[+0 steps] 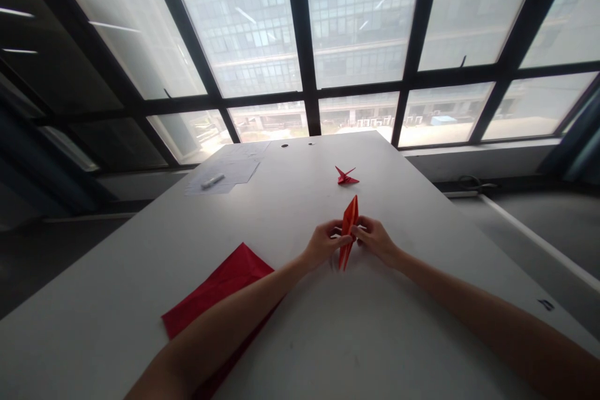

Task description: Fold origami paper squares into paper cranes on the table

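Note:
A folded piece of orange-red origami paper [350, 214], long and diamond-shaped, is held upright a little above the table between my two hands. My left hand [324, 242] pinches its left side, with the thumb across the front. On the right side, my right hand [374, 239] grips it with thumb and fingers closed on the edge. Beyond them a finished-looking red origami crane [345, 177] rests on the table. Flat under my left forearm lies a large red sheet of paper [220, 281], partly hidden by the arm.
The white table [290, 206] stretches away toward tall framed windows. Printed sheets [234, 172] lie at its far left, with a white tube-like object [212, 181] on them. A small dark mark [546, 305] sits near the right edge.

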`<move>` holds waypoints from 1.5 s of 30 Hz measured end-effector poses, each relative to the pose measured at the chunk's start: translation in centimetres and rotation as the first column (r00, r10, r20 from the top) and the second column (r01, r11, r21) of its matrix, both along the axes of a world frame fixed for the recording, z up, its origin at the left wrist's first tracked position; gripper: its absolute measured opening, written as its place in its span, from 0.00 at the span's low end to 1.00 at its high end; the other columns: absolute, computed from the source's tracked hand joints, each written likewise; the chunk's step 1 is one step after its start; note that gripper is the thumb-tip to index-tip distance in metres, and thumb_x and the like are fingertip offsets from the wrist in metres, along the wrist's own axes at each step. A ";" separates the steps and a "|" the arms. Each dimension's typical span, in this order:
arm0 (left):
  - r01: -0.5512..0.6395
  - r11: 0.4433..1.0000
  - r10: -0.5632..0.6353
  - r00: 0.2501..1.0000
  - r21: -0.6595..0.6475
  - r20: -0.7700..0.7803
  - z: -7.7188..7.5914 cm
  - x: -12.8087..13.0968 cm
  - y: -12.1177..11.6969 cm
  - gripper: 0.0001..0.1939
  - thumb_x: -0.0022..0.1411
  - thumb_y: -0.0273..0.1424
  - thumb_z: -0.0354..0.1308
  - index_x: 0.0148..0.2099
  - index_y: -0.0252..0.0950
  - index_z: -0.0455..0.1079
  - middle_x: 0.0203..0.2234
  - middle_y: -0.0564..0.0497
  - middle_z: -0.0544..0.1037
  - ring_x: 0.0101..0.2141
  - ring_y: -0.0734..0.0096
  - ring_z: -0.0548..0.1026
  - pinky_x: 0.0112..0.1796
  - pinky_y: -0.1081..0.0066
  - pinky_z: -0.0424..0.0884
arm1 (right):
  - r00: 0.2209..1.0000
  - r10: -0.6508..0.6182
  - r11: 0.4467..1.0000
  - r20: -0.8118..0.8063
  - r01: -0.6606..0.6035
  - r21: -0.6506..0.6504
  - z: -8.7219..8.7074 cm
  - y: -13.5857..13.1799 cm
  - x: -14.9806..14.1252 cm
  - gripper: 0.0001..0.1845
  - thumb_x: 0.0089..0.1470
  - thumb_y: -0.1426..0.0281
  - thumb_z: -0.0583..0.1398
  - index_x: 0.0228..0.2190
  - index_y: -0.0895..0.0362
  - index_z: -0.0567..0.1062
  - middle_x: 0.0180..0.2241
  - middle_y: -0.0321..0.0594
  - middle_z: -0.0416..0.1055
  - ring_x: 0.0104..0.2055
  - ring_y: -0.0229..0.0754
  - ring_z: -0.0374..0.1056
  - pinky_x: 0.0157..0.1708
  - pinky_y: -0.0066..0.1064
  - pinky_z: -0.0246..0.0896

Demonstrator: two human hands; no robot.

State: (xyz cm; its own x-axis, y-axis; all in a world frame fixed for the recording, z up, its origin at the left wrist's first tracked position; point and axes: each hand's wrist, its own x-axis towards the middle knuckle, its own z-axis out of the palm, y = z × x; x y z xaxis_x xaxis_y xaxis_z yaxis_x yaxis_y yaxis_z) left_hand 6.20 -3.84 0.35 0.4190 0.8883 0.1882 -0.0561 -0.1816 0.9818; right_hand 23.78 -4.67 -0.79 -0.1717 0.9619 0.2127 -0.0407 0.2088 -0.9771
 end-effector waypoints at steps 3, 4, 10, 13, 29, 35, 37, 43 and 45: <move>-0.020 0.999 0.020 1.000 0.026 -0.021 0.1 0.1 -0.1 0.23 0.50 0.38 0.70 0.48 0.33 0.76 0.38 0.43 0.81 0.36 0.62 0.78 0.37 0.67 0.74 | 1.000 -0.026 1.000 0.002 0.026 -0.009 0.2 -0.1 -0.1 0.22 0.48 0.53 0.65 0.34 0.59 0.75 0.29 0.39 0.74 0.24 0.36 0.64 0.22 0.28 0.60; -0.022 1.000 0.022 1.000 0.023 -0.013 0.1 0.2 -0.1 0.23 0.52 0.39 0.69 0.48 0.33 0.76 0.38 0.43 0.81 0.36 0.61 0.78 0.38 0.66 0.74 | 0.999 -0.033 0.999 0.002 0.033 -0.009 0.3 -0.1 -0.1 0.21 0.48 0.53 0.65 0.33 0.59 0.75 0.28 0.39 0.73 0.24 0.36 0.64 0.22 0.28 0.61; 0.009 0.992 0.005 0.994 -0.128 0.111 0.2 0.2 0.0 0.24 0.57 0.44 0.64 0.47 0.30 0.76 0.36 0.42 0.81 0.36 0.58 0.79 0.42 0.59 0.75 | 0.999 -0.042 0.999 -0.025 0.042 0.028 0.2 0.0 -0.1 0.18 0.52 0.56 0.62 0.36 0.58 0.74 0.31 0.40 0.73 0.27 0.38 0.67 0.23 0.28 0.62; -0.022 0.987 0.042 0.992 -0.157 0.120 0.3 0.1 0.0 0.23 0.56 0.43 0.65 0.47 0.30 0.76 0.37 0.42 0.81 0.36 0.59 0.79 0.42 0.58 0.75 | 0.995 -0.066 0.996 -0.069 0.070 0.051 0.0 0.1 -0.1 0.20 0.49 0.58 0.64 0.41 0.57 0.71 0.33 0.40 0.74 0.27 0.39 0.69 0.23 0.29 0.63; -0.051 0.985 0.071 0.990 -0.164 0.119 0.3 0.1 0.1 0.20 0.54 0.42 0.66 0.41 0.32 0.69 0.36 0.45 0.78 0.36 0.61 0.79 0.39 0.60 0.76 | 0.992 -0.126 0.989 -0.019 0.127 0.073 0.0 0.1 -0.1 0.20 0.49 0.52 0.64 0.29 0.58 0.76 0.23 0.39 0.72 0.24 0.40 0.66 0.25 0.33 0.64; -0.045 0.990 0.058 0.994 -0.131 0.097 0.2 -0.1 0.1 0.19 0.52 0.39 0.69 0.39 0.32 0.69 0.34 0.47 0.78 0.35 0.67 0.77 0.37 0.68 0.73 | 0.990 -0.141 0.981 -0.009 0.141 0.134 -0.2 0.0 -0.3 0.14 0.47 0.59 0.65 0.32 0.56 0.74 0.25 0.37 0.72 0.24 0.39 0.66 0.24 0.32 0.63; -0.047 0.994 0.055 0.995 -0.101 0.079 0.2 0.0 0.1 0.19 0.50 0.37 0.71 0.38 0.32 0.69 0.33 0.48 0.78 0.34 0.67 0.77 0.36 0.69 0.72 | 0.987 -0.147 0.982 -0.063 0.154 0.107 -0.4 0.1 -0.4 0.19 0.44 0.62 0.68 0.37 0.55 0.70 0.26 0.35 0.72 0.24 0.38 0.66 0.23 0.31 0.64; -0.051 0.996 0.058 0.993 -0.071 0.098 -0.2 0.0 0.1 0.20 0.48 0.36 0.72 0.38 0.32 0.68 0.33 0.48 0.77 0.34 0.67 0.77 0.36 0.68 0.72 | 0.976 -0.109 0.994 -0.187 0.103 -0.043 0.0 0.1 -0.4 0.27 0.48 0.53 0.65 0.43 0.55 0.66 0.23 0.35 0.73 0.22 0.40 0.69 0.22 0.31 0.65; -0.060 0.996 0.068 0.992 -0.069 0.108 -0.2 0.0 0.1 0.20 0.48 0.36 0.72 0.38 0.33 0.68 0.32 0.49 0.77 0.33 0.67 0.78 0.36 0.68 0.72 | 0.991 -0.054 0.998 -0.121 0.049 -0.047 0.2 0.0 -0.3 0.24 0.48 0.50 0.64 0.36 0.58 0.72 0.24 0.39 0.74 0.24 0.40 0.69 0.23 0.31 0.65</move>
State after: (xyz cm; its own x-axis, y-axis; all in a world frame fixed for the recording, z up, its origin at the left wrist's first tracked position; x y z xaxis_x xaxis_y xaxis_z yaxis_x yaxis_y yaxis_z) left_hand 6.23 -3.78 0.11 0.3409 0.9245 0.1705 -0.1547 -0.1237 0.9802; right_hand 23.52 -4.67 -0.62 -0.0972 0.9777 0.1861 -0.1502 0.1705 -0.9739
